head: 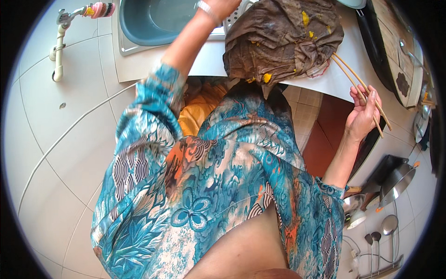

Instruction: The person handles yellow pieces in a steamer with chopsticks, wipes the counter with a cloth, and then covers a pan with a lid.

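Observation:
A pair of wooden chopsticks [351, 77] is in my right hand [362, 110], out past the counter's front edge. Their tips reach the right side of a crumpled brown cloth [264, 45]. Yellow food bits [267, 77] are stuck to this cloth, which lies on the white countertop [202, 61] and overhangs its edge. My left hand [226, 6] is at the top border beside the cloth, above a perforated drainer [231, 19]. The frame cuts off its fingers, so whatever they touch is hidden. A bracelet is on that wrist.
Left of the cloth, a blue-grey basin [130, 29] sits in the metal-rimmed sink [139, 48]. A wooden cutting board [411, 83] and a black handle [374, 52] are at the right. Pans [397, 185] and ladles [389, 225] hang along the right wall. A tap [68, 17] projects at far left.

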`<state>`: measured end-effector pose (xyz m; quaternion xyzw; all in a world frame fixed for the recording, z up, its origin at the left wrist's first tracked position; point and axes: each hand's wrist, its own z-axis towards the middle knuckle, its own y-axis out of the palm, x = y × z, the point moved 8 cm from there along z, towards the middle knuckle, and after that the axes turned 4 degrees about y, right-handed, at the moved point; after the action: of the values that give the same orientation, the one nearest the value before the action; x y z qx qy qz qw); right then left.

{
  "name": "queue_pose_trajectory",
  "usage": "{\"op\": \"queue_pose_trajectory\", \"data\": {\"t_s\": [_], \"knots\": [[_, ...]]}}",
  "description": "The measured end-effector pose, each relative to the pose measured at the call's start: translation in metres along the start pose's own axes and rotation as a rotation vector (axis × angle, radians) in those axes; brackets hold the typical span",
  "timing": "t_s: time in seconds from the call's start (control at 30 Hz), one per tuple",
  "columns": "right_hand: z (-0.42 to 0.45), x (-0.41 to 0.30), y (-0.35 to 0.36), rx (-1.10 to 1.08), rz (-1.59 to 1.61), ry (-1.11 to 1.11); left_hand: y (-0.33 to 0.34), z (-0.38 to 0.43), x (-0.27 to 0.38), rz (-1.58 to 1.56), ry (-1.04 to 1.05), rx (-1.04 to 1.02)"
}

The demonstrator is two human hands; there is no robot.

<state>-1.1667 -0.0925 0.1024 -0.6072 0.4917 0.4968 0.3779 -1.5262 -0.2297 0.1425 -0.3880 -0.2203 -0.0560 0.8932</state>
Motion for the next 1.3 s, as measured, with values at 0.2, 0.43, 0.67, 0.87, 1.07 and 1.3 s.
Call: {"op": "queue_pose_trajectory", "data": {"t_s": [0.2,0.43,0.67,0.87,1.07,1.3], "knots": [[-0.003,0.002,0.01,0.014,-0.038,-0.013,-0.012,-0.24,-0.016,-0.373,-1.086,-0.172],[0.002,0.018,0.008,-0.01,-0.058,0.027,-0.009,-0.297,0.019,-0.631,-1.393,-0.072],[0.006,0.005,0.012,-0.095,-0.016,0.035,0.054,-0.33,0.036,-1.225,-1.758,-0.015],[0.019,-0.005,-0.048,-0.141,0.036,0.027,0.07,-0.309,0.089,-1.108,-1.625,-0.109],[0.012,0.005,-0.06,-0.062,0.034,0.046,0.056,-0.227,0.12,-1.507,-1.554,-0.085],[0.016,-0.004,-0.059,-0.07,0.05,0.078,0.065,-0.114,0.095,-1.677,-1.066,0.014]]}}
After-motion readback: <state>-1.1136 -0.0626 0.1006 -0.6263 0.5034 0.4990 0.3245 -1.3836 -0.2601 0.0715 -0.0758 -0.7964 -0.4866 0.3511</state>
